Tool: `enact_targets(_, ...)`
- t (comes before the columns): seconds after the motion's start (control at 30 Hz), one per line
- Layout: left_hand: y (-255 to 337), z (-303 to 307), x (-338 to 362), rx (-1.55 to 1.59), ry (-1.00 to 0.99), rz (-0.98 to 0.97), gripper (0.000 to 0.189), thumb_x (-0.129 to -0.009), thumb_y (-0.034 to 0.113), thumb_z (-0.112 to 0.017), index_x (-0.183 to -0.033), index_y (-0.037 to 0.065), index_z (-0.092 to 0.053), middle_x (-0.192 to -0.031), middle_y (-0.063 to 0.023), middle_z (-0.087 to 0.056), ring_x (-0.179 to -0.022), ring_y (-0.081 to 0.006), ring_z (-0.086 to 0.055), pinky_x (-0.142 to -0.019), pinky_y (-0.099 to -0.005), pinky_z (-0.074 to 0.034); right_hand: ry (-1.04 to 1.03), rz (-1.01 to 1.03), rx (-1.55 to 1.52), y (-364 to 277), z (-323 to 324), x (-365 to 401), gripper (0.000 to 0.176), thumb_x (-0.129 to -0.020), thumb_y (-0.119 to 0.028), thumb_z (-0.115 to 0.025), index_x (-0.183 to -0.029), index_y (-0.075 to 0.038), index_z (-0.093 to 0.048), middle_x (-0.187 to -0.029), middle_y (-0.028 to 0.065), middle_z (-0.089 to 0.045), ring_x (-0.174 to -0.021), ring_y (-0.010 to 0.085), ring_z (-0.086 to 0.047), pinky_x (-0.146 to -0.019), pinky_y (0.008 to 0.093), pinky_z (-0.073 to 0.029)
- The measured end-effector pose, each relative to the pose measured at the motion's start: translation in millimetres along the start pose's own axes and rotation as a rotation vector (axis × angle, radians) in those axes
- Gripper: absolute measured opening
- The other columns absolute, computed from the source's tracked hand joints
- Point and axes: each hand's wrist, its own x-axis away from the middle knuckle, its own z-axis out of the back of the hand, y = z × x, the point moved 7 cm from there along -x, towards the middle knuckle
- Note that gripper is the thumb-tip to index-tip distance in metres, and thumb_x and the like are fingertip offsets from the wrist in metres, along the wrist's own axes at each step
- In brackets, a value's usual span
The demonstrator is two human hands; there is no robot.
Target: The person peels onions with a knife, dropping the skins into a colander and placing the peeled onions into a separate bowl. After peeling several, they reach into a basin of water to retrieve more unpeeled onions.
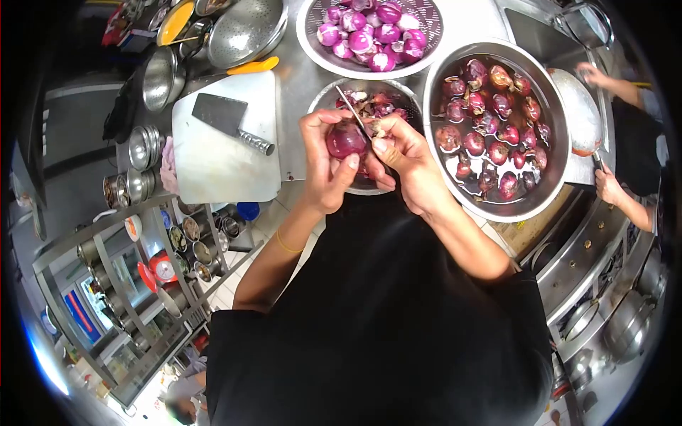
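In the head view, my left hand (327, 169) is clamping an onion (346, 139); the fingers are wrapping its outer side and the thumb is bracing its near side, a grip apparently intended to steady it while leaving its right side exposed; my right hand (415, 167) is closing around a knife (352, 111), whose handle is lying hidden in the fingers; the blade is projecting forward and left, just beside the onion, and I cannot tell whether its edge is touching; the hands are working close together, the right thumb lying near the blade, presumably for fine control.

I am keeping the onion above a bowl (323, 94) that is holding scraps (387, 105) of peel; this placement is presumably serving to catch loose pieces; a colander (312, 57) is standing just beyond, holding peeled onions (362, 44); a basin (561, 156) is standing to the right, holding dark-skinned onions (474, 143) in water; I am judging that this layout is separating the two lots within reach.

A cleaver (219, 115) is resting flat on a board (227, 170) at left, apart from both hands; at far right, another person's hand (609, 187) is gripping a handle.
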Motion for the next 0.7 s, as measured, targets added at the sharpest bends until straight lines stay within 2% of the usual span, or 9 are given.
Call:
enact_targets(0.07, 2.4, -7.5, -4.7, 0.225, 0.02, 0.071, 0.051, -0.086, 0.01, -0.058, -0.124, 0.005, -0.026, -0.112, -0.014, -0.042, -0.097, -0.0196, -0.052, -0.089, -0.0338, -0.043, 0.085, 0.154, 0.28, -11.1, 3.7, -0.1, 0.012, -0.096, -0.008, -0.051, -0.107, -0.004, -0.054, -0.065, 0.0009, -0.051, -0.054, 0.0049, -0.043, -0.045, 0.0194, -0.029)
enact_targets(0.13, -17.1, -4.3, -1.4, 0.183, 0.114, 0.366, 0.048, -0.087, 0.009, -0.06, -0.123, 0.005, -0.029, -0.102, -0.0102, -0.049, -0.081, -0.0136, -0.055, -0.068, -0.0267, -0.048, 0.105, 0.27, 0.494, -21.1, -2.5, 3.3, 0.013, -0.096, -0.008, -0.051, -0.108, -0.003, -0.054, -0.066, 0.002, -0.052, -0.054, 0.0052, -0.044, -0.045, 0.0194, -0.03)
enact_targets(0.17, -20.0, -4.7, -1.5, 0.243, 0.175, 0.347, 0.04, -0.087, 0.006, -0.061, -0.119, 0.003, -0.037, -0.093, -0.007, -0.053, -0.068, -0.0101, -0.054, -0.052, -0.0221, -0.044, 0.08, 0.202, 0.358, -15.4, 2.1, 1.1, 0.013, -0.096, -0.008, -0.051, -0.107, -0.002, -0.054, -0.067, 0.0029, -0.053, -0.054, 0.0056, -0.044, -0.045, 0.0196, -0.03)
enact_targets(0.27, -18.1, -6.8, -6.7, 0.481, 0.129, 0.419, 0.033, -0.088, 0.006, -0.058, -0.117, 0.0, -0.044, -0.093, -0.0087, -0.054, -0.07, -0.0128, -0.055, -0.054, -0.0236, -0.045, -0.019, 0.085, 0.074, -13.5, 18.3, 1.7, 0.012, -0.098, -0.012, -0.05, -0.107, -0.003, -0.053, -0.069, 0.0054, -0.054, -0.051, 0.0067, -0.041, -0.044, 0.0198, -0.031)
enact_targets(0.37, -11.8, 2.1, -6.7, 0.649, 0.025, 0.482, 0.045, -0.09, 0.015, -0.057, -0.128, -0.002, -0.042, -0.1, -0.0125, -0.055, -0.076, -0.0194, -0.055, -0.058, -0.0275, -0.045, -0.055, -0.001, -0.251, -24.3, 20.6, 3.5, 0.014, -0.099, -0.016, -0.048, -0.109, -0.006, -0.051, -0.066, 0.0057, -0.05, -0.05, 0.0076, -0.038, -0.044, 0.0199, -0.031)
enact_targets(0.43, -7.7, 0.8, -7.4, 0.772, -0.041, 0.491, 0.052, -0.09, 0.02, -0.058, -0.135, 0.001, -0.037, -0.116, -0.0143, -0.052, -0.087, -0.0225, -0.056, -0.066, -0.0309, -0.049, -0.091, 0.004, -0.196, -25.0, 16.6, 3.7, 0.014, -0.099, -0.016, -0.048, -0.109, -0.006, -0.051, -0.066, 0.0057, -0.05, -0.049, 0.0076, -0.038, -0.044, 0.02, -0.031)
enact_targets(0.53, -20.3, 7.8, -5.7, 0.882, -0.027, 0.531, 0.054, -0.091, 0.02, -0.056, -0.138, 0.004, -0.033, -0.123, -0.0118, -0.049, -0.092, -0.0222, -0.055, -0.07, -0.0315, -0.049, -0.084, 0.018, -0.084, -24.1, 10.5, 3.3, 0.013, -0.099, -0.015, -0.048, -0.107, -0.004, -0.052, -0.064, 0.0049, -0.05, -0.05, 0.0065, -0.038, -0.045, 0.0197, -0.031)
enact_targets(0.63, -21.4, 3.1, -4.9, 0.794, 0.009, 0.549, 0.054, -0.091, 0.021, -0.056, -0.138, 0.007, -0.033, -0.123, -0.0096, -0.051, -0.093, -0.0214, -0.055, -0.072, -0.0319, -0.049, -0.179, 0.038, 0.293, -22.0, -0.7, 4.4, 0.013, -0.096, -0.014, -0.053, -0.103, -0.003, -0.055, -0.064, 0.0019, -0.051, -0.05, 0.0045, -0.038, -0.045, 0.0192, -0.029)
enact_targets(0.7, -29.9, 5.4, 2.1, 0.702, 0.121, 0.584, 0.045, -0.093, 0.016, -0.055, -0.134, 0.007, -0.037, -0.118, -0.0086, -0.053, -0.089, -0.022, -0.057, -0.07, -0.0323, -0.048, -0.163, 0.054, 0.296, -16.7, 2.2, 3.6, 0.014, -0.096, -0.014, -0.053, -0.104, -0.003, -0.055, -0.064, 0.0016, -0.051, -0.05, 0.0045, -0.038, -0.044, 0.0194, -0.029)
